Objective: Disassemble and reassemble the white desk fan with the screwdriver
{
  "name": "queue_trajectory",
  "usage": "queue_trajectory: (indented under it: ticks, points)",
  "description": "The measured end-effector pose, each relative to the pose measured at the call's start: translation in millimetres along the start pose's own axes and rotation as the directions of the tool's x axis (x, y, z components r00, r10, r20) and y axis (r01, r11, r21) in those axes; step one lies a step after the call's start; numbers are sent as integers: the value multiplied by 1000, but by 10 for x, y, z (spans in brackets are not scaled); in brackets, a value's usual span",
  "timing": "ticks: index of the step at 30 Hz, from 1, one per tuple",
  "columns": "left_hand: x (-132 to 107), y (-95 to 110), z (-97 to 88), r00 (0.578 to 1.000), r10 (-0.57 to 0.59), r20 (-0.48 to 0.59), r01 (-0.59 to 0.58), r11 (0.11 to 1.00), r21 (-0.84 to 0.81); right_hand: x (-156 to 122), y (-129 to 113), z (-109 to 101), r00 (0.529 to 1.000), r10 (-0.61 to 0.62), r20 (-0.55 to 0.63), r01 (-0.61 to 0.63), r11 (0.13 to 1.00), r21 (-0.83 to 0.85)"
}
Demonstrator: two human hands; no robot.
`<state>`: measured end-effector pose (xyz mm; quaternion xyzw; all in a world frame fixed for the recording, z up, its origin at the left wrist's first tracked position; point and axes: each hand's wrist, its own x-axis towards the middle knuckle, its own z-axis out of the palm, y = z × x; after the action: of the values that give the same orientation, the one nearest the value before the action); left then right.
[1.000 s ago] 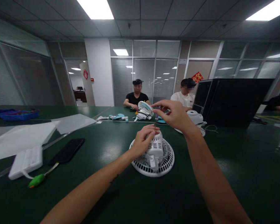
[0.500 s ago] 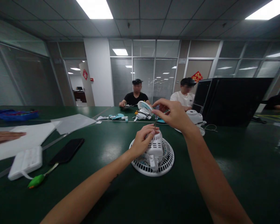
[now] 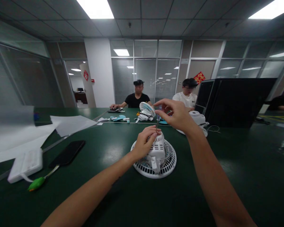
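Note:
A small white fan (image 3: 159,160) lies face down on the dark green table (image 3: 239,176), its motor housing pointing up. My left hand (image 3: 144,143) grips the top of that housing and pinches the thin shaft of a screwdriver (image 3: 157,121). The screwdriver stands upright on the housing. My right hand (image 3: 176,115) is closed around its clear handle from above.
A black phone (image 3: 67,153), a white box (image 3: 26,164) and a green-handled tool (image 3: 39,182) lie at the left, with white sheets (image 3: 68,123) behind. Two people sit across the table with more fans (image 3: 145,113). A black panel (image 3: 234,101) stands at the right.
My hands stay on the fan and screwdriver, the right fingers shifting slightly on the handle. At the left a sheet has been lifted into view. The far person's arm has reached out leftward.

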<state>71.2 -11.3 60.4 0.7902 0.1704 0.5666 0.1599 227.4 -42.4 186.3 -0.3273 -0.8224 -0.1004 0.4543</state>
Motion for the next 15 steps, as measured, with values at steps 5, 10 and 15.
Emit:
queue_trajectory:
  ticks: [5, 10, 15]
  points:
    - [-15, -12, 8, 1000, 13, 2, -13, 1000, 7, -14, 2, -9, 1000, -15, 13, 15, 1000, 1]
    - [-75, -12, 31, 998, -49, -36, 49, 999, -10, -18, -14, -23, 999, -25, -22, 25, 1000, -8]
    - [-148, -15, 55, 995, -31, -95, 25, 998, -57, -10, -6, -41, 1000, -2, 21, 2, 1000, -4]
